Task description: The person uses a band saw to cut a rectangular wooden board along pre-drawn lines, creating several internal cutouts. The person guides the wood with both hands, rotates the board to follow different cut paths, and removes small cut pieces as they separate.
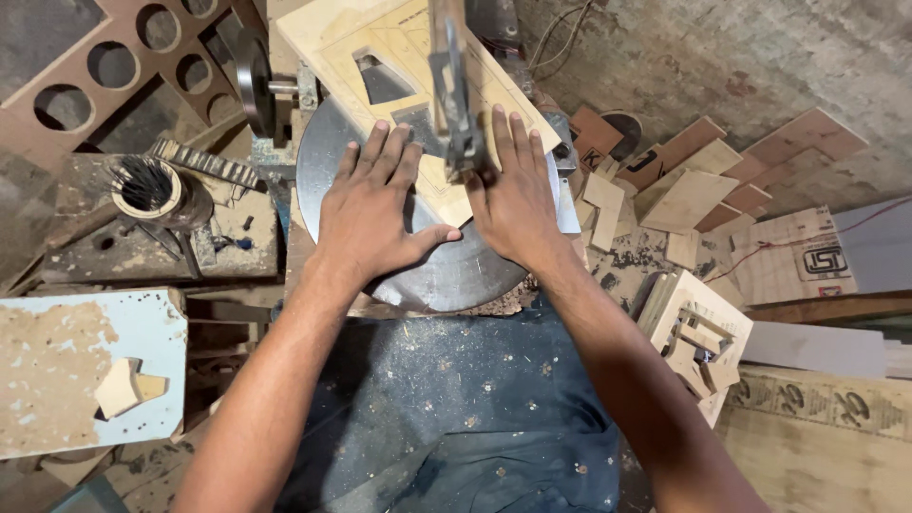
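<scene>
At far left a brown board with round holes (114, 66) leans. The left hand (375, 214) lies flat, fingers spread, gripping nothing, pressing the pale plywood panel with cut-out openings (342, 43) onto the round grey metal saw table (446, 275). The panel's long axis runs diagonally away from the person. The upright saw blade guide (456, 104) stands between both hands; the right hand (513, 204), equally flat, presses just beside it.

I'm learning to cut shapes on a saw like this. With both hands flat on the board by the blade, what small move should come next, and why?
Probably ease the plywood board slowly onward along its pencil line. The left hand and right hand press it flat on the round metal table, either side of the saw blade guide, fingers close, so keep them clear of the blade.
</scene>
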